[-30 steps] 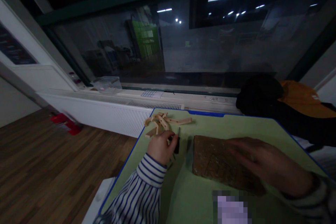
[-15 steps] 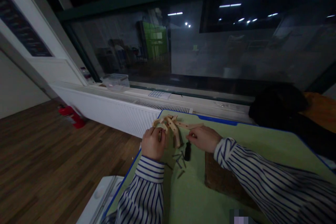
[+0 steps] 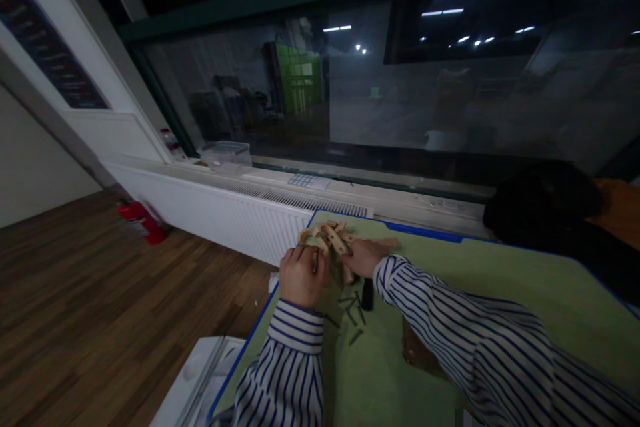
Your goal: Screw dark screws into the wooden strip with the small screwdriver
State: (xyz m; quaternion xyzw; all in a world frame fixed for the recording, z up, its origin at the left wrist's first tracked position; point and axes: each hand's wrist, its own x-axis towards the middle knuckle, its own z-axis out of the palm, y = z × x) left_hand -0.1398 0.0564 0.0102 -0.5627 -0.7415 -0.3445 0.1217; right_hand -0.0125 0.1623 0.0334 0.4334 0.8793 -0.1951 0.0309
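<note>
A pile of pale wooden pieces (image 3: 334,239) with small holes lies near the far left corner of the green tabletop (image 3: 380,360). At the pile's near left side, my left hand (image 3: 303,275) is closed with its fingers curled; what is in them is hidden. My right hand (image 3: 364,257) reaches into the pile from the right, its fingers closed around one wooden piece. A black handle (image 3: 367,295), perhaps a screwdriver's, lies just below my right hand. Several dark screws or bolts (image 3: 354,310) are scattered between my forearms.
A brown block (image 3: 420,350) lies partly under my right sleeve. Beyond the table's blue edge stand a white radiator (image 3: 240,213) and a windowsill with a clear plastic box (image 3: 226,157). A red fire extinguisher (image 3: 143,221) is on the floor. Dark clothing (image 3: 545,207) lies at the right.
My right hand has moved left from beside the black handle into the wooden pile and taken hold of a piece. My left hand stays beside the pile. The view has shifted slightly.
</note>
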